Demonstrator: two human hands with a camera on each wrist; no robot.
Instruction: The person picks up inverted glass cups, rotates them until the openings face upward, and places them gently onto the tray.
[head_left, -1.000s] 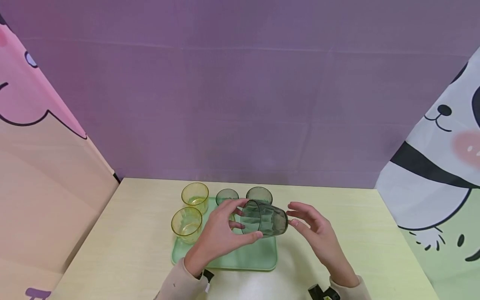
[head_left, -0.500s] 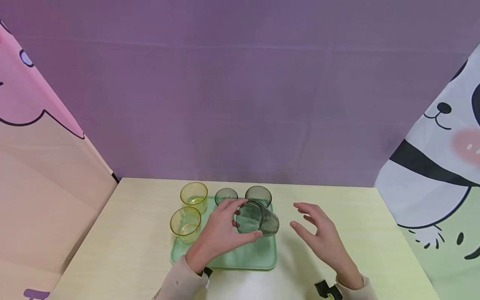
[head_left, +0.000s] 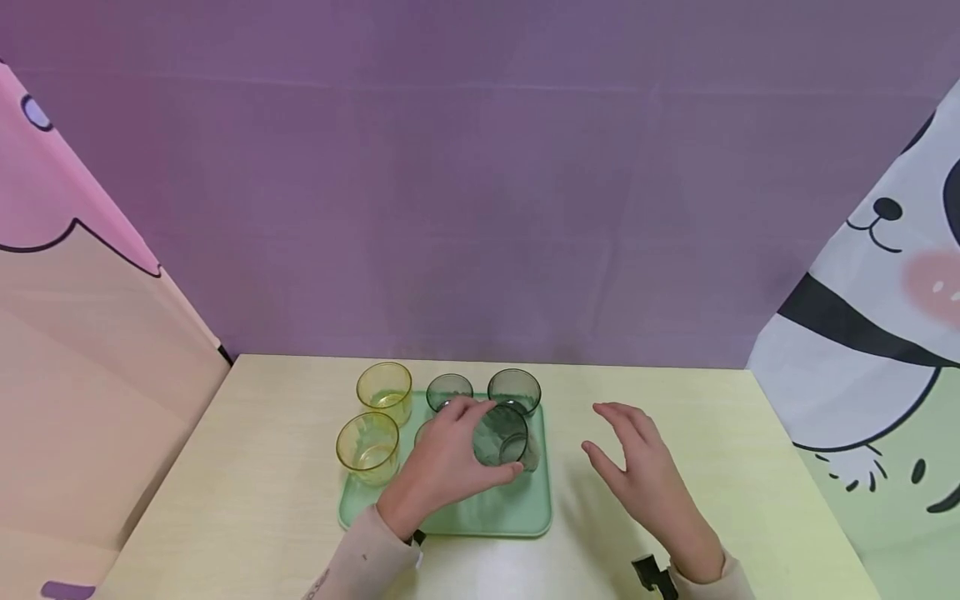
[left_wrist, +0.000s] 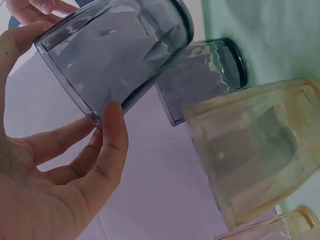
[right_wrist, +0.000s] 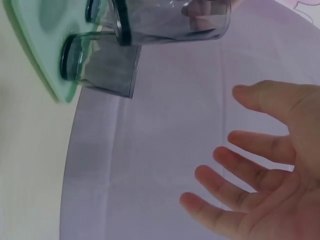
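Note:
My left hand grips a smoky grey drinking glass near its rim, thumb on the near side and fingers on the far side. The glass hangs over the right part of a light green tray, its mouth facing up toward the head camera. In the left wrist view the held glass is apart from the other glasses. Off to the right, my right hand hovers with fingers spread and holds nothing; the right wrist view shows its palm bare.
Two grey glasses stand upright at the tray's back. Along its left side are two yellow glasses. Another glass is mostly hidden behind my left hand. Pale table surrounds the tray, with a purple cloth behind.
The grey glass has turned from lying sideways to more upright, base swinging down and left, still in my left hand. My right hand has moved away from its base to the right.

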